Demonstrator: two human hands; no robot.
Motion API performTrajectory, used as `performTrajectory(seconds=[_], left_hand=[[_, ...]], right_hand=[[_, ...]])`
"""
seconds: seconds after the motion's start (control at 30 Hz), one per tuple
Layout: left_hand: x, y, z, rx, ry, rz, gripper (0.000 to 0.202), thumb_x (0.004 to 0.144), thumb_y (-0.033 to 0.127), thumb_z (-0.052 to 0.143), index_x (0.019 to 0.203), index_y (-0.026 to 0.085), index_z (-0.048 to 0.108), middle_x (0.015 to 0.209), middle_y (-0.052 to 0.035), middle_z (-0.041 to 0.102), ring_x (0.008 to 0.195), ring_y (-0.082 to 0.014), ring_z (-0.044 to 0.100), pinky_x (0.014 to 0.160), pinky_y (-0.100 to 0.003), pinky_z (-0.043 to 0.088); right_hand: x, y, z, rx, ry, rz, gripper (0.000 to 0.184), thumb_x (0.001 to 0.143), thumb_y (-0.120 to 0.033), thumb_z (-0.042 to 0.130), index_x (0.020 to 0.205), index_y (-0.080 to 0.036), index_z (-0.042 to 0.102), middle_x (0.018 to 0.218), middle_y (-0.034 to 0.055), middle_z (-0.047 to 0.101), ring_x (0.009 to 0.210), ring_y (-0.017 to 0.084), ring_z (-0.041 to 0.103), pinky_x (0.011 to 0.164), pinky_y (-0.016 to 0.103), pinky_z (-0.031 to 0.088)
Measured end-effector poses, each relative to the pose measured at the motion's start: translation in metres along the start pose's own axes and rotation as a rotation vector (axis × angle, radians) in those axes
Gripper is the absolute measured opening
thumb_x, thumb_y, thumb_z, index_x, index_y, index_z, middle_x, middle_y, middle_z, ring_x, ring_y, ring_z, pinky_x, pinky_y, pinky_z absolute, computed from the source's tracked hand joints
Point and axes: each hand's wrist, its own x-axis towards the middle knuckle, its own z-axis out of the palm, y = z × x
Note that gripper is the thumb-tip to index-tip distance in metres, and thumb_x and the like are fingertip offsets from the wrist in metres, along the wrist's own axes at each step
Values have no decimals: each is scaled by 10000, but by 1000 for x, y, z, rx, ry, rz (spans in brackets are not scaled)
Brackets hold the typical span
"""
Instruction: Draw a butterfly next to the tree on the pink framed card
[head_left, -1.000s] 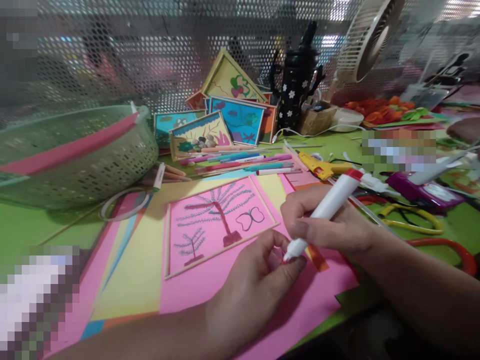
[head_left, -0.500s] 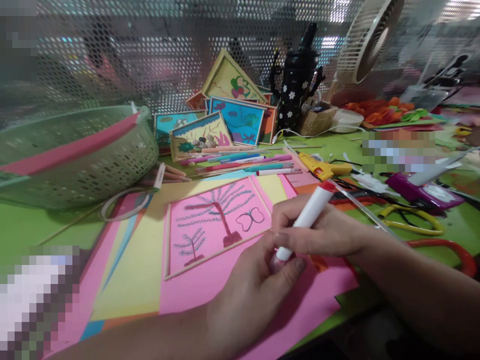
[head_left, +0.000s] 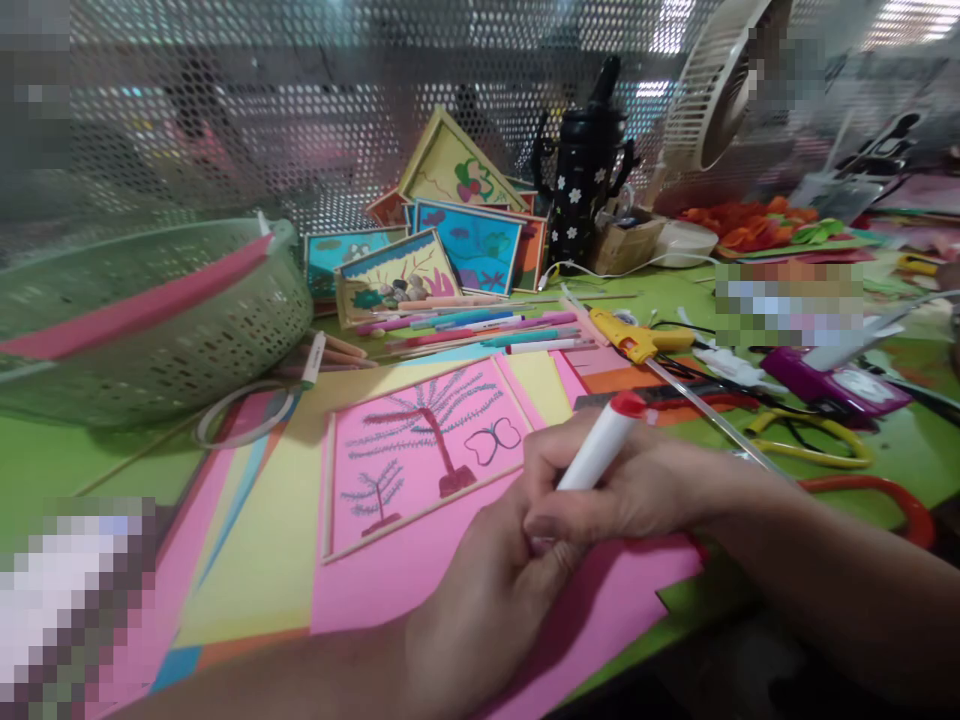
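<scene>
My right hand (head_left: 637,485) grips a white marker (head_left: 598,448) with a red end pointing up and to the right. Its lower end is hidden behind my fingers and meets my left hand (head_left: 480,600). The left fingers are pinched together below it around something small, mostly covered. Both hands are above a pink paper sheet (head_left: 375,600). Just to their left lies a pink picture in a thin wooden frame (head_left: 412,490), drawn with dark red trunks, fine grey-green leaves and a butterfly outline.
A green basket (head_left: 247,330) stands at left. Behind are framed pictures (head_left: 469,245), several markers (head_left: 480,325) and a black flowered bottle (head_left: 576,190). A yellow glue gun (head_left: 626,335), yellow-handled scissors (head_left: 810,450), an orange handle (head_left: 892,500) and a fan (head_left: 712,90) are at right.
The marker's lower part has sunk deeper between my fingers, and my right hand has come down closer over my left. The whole view has shifted slightly.
</scene>
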Motion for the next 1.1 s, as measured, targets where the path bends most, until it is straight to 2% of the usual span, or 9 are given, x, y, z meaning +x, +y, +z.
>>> performTrajectory(seconds=[0.1,0.2,0.33,0.43,0.5,0.6,0.8,0.97,1.1], left_hand=[[0,0,0,18,-45,18,291,945,338,466,1169,196,583,1024,-50,661,897,-185,609,776,-259,506],[3,-1,0,11,-42,-8,271,930,365,484,1096,178,588,1006,-57,658,899,-192,609,781,-270,505],[8,-1,1,-18,42,-31,223,864,373,556,961,174,576,879,-31,622,767,-159,560,663,-249,470],[8,1,2,-48,47,-115,243,824,413,580,866,178,533,661,35,490,571,-107,413,515,-220,366],[7,1,2,-42,23,-116,243,850,424,532,836,181,524,631,41,450,566,-105,383,525,-224,349],[7,2,2,-27,19,-92,212,856,383,518,879,175,551,734,-2,533,660,-128,445,617,-248,396],[8,3,3,-83,-4,-191,238,820,410,557,890,187,509,619,62,407,527,-95,330,496,-220,311],[9,3,3,-24,12,-135,166,827,342,528,874,182,523,647,47,446,569,-107,392,527,-225,359],[10,-2,2,45,11,-63,142,865,306,500,863,175,556,804,-8,575,747,-149,523,669,-253,445]], right_hand=[[-2,1,2,27,-28,-20,138,770,-262,634,695,-180,552,658,-42,545,631,76,499,541,167,380],[-2,2,4,36,8,-35,152,778,-276,626,693,-179,545,672,-34,564,631,80,511,537,172,383],[-1,-1,3,54,148,-71,226,773,-342,628,658,-178,523,603,-25,546,551,82,489,486,187,377],[-2,-5,0,123,239,-147,326,769,-404,650,600,-186,475,515,-46,481,479,69,434,445,188,357],[-3,-6,-1,115,255,-178,390,767,-457,664,575,-186,459,507,-44,474,468,64,417,421,183,335],[-3,-6,-1,70,237,-182,405,772,-464,671,565,-178,472,523,-38,488,462,57,403,397,178,301],[-2,-8,-2,183,299,-193,384,783,-463,654,585,-193,467,483,-45,474,442,67,424,412,197,338],[1,-5,0,145,225,-120,337,761,-423,675,611,-182,494,537,-35,513,477,70,438,428,192,351],[1,-2,0,15,122,-63,238,792,-339,633,652,-171,540,604,-15,565,575,87,500,501,191,393]])
